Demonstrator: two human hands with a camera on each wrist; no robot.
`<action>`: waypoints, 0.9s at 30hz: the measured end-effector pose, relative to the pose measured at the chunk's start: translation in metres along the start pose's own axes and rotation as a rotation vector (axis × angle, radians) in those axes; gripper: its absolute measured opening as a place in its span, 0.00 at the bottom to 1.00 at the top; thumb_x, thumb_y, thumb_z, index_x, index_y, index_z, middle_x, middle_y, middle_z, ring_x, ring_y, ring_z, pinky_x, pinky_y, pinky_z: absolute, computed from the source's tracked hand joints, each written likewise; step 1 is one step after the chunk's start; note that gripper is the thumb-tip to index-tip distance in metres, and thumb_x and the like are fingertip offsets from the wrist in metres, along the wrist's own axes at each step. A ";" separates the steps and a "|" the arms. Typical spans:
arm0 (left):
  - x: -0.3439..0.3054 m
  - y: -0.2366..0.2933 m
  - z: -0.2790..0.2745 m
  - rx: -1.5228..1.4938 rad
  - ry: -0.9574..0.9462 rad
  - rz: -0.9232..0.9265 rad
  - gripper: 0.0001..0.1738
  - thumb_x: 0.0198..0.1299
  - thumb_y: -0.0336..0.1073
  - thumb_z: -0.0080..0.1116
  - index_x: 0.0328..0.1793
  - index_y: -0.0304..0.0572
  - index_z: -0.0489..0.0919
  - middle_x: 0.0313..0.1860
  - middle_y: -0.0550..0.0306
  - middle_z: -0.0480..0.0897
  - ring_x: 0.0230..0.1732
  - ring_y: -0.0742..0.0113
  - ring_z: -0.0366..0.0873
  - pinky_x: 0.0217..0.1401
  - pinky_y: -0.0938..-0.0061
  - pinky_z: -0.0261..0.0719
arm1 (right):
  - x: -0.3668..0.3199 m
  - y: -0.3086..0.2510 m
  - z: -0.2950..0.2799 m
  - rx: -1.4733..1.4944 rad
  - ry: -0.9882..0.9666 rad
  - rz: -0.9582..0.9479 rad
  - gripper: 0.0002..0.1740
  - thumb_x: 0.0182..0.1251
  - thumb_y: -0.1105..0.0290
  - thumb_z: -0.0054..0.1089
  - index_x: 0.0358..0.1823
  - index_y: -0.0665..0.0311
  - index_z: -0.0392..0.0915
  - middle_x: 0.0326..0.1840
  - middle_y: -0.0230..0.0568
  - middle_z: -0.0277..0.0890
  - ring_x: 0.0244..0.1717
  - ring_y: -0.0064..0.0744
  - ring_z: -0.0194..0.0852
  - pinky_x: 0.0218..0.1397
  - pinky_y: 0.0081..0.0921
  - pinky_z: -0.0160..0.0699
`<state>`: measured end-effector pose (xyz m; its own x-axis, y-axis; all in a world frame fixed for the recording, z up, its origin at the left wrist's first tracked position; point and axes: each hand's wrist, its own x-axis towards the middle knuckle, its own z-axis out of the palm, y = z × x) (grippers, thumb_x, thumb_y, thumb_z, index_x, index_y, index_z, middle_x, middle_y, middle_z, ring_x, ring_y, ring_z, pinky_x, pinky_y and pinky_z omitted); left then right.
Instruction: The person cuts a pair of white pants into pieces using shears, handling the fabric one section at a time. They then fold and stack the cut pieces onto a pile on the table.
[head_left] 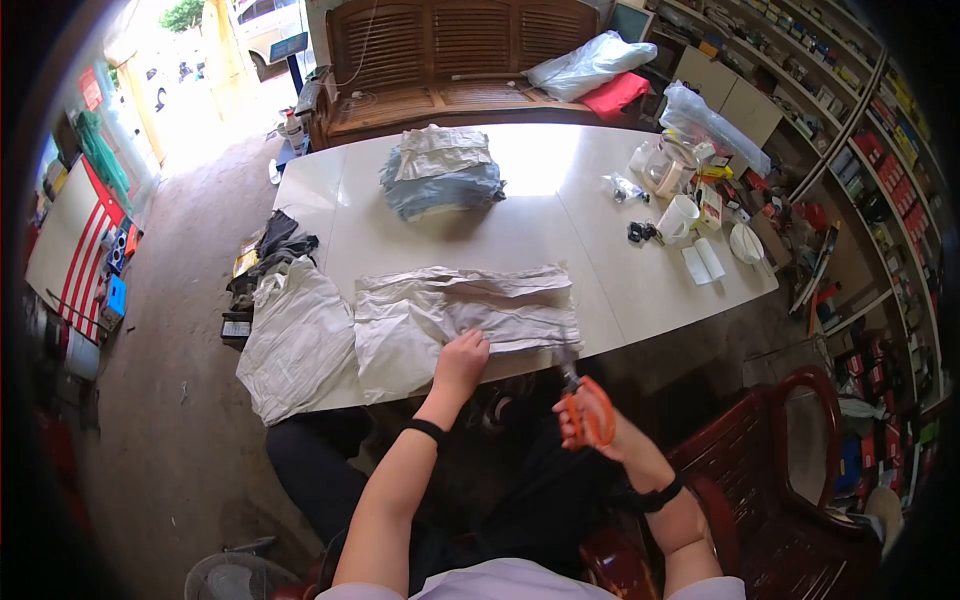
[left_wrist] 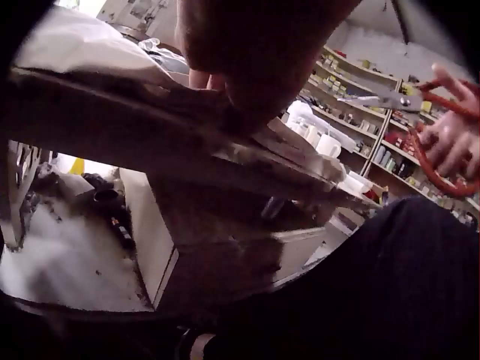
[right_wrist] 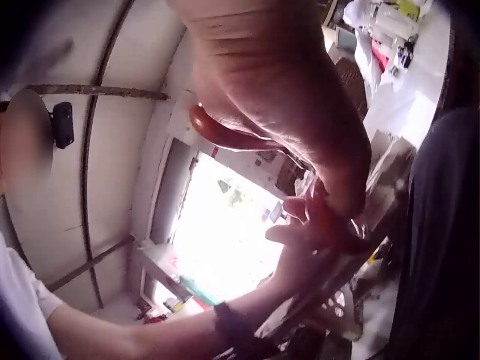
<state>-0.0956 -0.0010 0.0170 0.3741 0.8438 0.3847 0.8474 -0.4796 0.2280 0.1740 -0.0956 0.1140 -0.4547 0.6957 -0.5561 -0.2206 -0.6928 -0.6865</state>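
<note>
A flattened white woven sack (head_left: 470, 305) lies across the near edge of the white table (head_left: 620, 270). My left hand (head_left: 460, 362) sits on its near edge with the fingers curled onto the cloth; the left wrist view shows this hand (left_wrist: 255, 52) at the table edge. My right hand (head_left: 605, 432) grips orange-handled scissors (head_left: 588, 410) just off the table's near edge, blades pointing up toward the sack's right end. The scissors (left_wrist: 420, 112) also show in the left wrist view. The right wrist view shows an orange handle (right_wrist: 225, 135) under the palm.
A second white sack (head_left: 295, 340) hangs over the table's left corner. A pile of folded bluish sacks (head_left: 440, 170) sits at mid table. A jug (head_left: 678, 217) and small items stand at the right. A wooden chair (head_left: 800, 470) is at my right, with shelves (head_left: 880, 150) beyond it.
</note>
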 end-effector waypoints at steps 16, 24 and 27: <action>-0.012 0.019 -0.013 -0.333 0.046 -0.337 0.11 0.50 0.34 0.59 0.40 0.45 0.83 0.45 0.55 0.84 0.47 0.57 0.81 0.47 0.64 0.80 | 0.092 0.034 0.053 -0.205 0.147 0.185 0.30 0.56 0.33 0.59 0.35 0.55 0.70 0.27 0.23 0.65 0.28 0.19 0.67 0.34 0.24 0.74; -0.018 0.032 -0.002 -0.202 0.265 -0.214 0.12 0.50 0.30 0.56 0.43 0.40 0.77 0.43 0.53 0.81 0.50 0.55 0.80 0.49 0.65 0.79 | 0.094 0.043 0.063 -0.169 0.181 0.205 0.27 0.58 0.34 0.57 0.32 0.52 0.70 0.25 0.22 0.61 0.26 0.17 0.63 0.33 0.21 0.73; -0.016 0.033 -0.001 -0.194 0.281 -0.147 0.13 0.47 0.30 0.55 0.41 0.40 0.77 0.42 0.52 0.81 0.47 0.53 0.80 0.52 0.64 0.79 | 0.091 0.048 0.068 -0.225 0.227 0.171 0.30 0.57 0.32 0.55 0.32 0.53 0.69 0.24 0.22 0.61 0.25 0.17 0.63 0.31 0.22 0.76</action>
<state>-0.0739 -0.0302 0.0190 0.1127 0.8211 0.5596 0.7873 -0.4174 0.4539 0.0631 -0.0781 0.0624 -0.2602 0.6152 -0.7442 0.0492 -0.7613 -0.6465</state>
